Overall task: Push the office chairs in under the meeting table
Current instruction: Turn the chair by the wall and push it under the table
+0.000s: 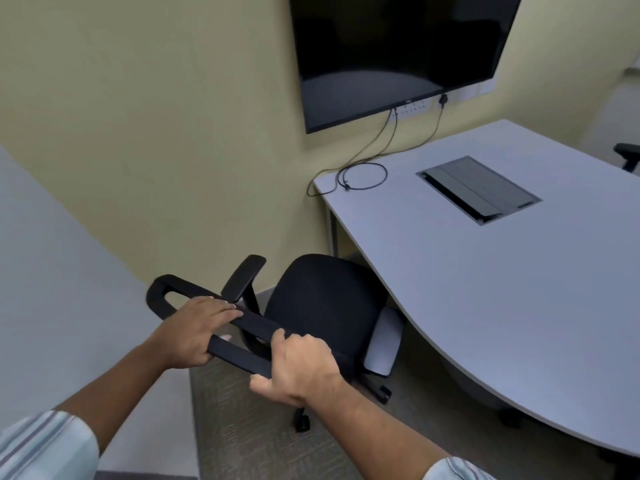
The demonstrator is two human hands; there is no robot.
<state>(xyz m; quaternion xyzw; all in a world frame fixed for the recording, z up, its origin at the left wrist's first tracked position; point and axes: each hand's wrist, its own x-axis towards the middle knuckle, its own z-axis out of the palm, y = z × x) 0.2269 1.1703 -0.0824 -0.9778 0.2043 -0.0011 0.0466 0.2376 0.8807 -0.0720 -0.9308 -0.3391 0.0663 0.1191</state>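
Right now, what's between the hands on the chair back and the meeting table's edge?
In the head view, only the chair's black seat lies between the hands and the table, its far side tucked under the edge.

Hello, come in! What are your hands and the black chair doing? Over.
Left hand and right hand both gripping the backrest top of the black swivel office chair. Seat partly under the grey curved meeting table. Nothing visibly blocking.

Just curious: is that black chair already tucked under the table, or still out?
Partly in: the chair seat's far edge sits under the table edge; backrest and most of the seat remain outside.
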